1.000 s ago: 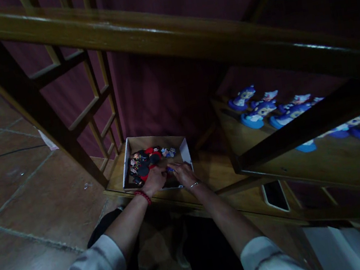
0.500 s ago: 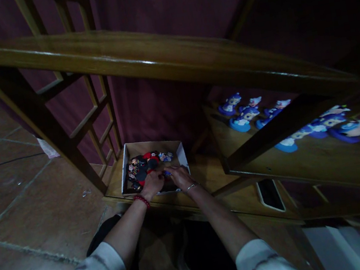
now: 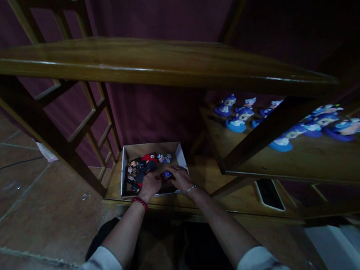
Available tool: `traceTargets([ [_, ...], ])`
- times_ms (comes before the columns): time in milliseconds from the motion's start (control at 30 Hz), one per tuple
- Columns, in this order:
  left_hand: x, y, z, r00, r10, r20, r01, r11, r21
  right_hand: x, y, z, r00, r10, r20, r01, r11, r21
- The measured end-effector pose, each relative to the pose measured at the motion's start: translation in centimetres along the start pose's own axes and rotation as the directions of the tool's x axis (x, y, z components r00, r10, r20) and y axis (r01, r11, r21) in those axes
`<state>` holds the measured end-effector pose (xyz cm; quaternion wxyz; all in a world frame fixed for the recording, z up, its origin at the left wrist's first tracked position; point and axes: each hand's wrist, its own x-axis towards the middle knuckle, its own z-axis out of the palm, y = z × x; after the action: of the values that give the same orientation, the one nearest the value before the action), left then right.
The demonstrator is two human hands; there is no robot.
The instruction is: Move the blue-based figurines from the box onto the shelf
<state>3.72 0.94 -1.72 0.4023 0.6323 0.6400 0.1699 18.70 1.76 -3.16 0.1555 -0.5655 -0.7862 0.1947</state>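
A shallow white cardboard box (image 3: 180, 155) sits on the low wooden shelf, with small dark, red and pale figurines (image 3: 140, 165) gathered at its left and back. Both hands are inside, over its front part. My left hand (image 3: 151, 184), with a red bead bracelet at the wrist, has its fingers curled closed; what they hold is hidden. My right hand (image 3: 181, 178), with a thin bangle, curls its fingers against a small blue figurine (image 3: 166, 174) between the two hands. Dim light blurs the fingertips.
Several blue and white figurines on round bases (image 3: 238, 119) stand on the raised shelf to the right. A phone (image 3: 269, 194) lies on the low shelf. A thick wooden bar (image 3: 140, 63) crosses above the hands, and a lattice (image 3: 89, 118) rises at left.
My right hand has shifted slightly and its fingers have moved apart from the left hand, showing more of the blue figurine. The view has moved a little.
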Motion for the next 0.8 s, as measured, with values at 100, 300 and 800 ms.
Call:
traceTargets([
  [100,0.37,-0.4,0.5,1.0,-0.023,0.013,0.025,0.991,-0.129,0.13,0.35,0.2,0.999,-0.021,0.024,0.021,1.0,0.005],
  [300,0.32,-0.39,0.89,0.992,-0.116,0.048,0.125,0.867,-0.482,0.24,0.59,0.49,1.0,-0.016,-0.008,0.016,0.999,0.049],
  [800,-0.07,0.29,0.5,0.984,-0.175,0.022,0.127,0.62,-0.774,0.37,-0.04,0.25,0.988,0.134,-0.08,-0.107,0.954,0.281],
])
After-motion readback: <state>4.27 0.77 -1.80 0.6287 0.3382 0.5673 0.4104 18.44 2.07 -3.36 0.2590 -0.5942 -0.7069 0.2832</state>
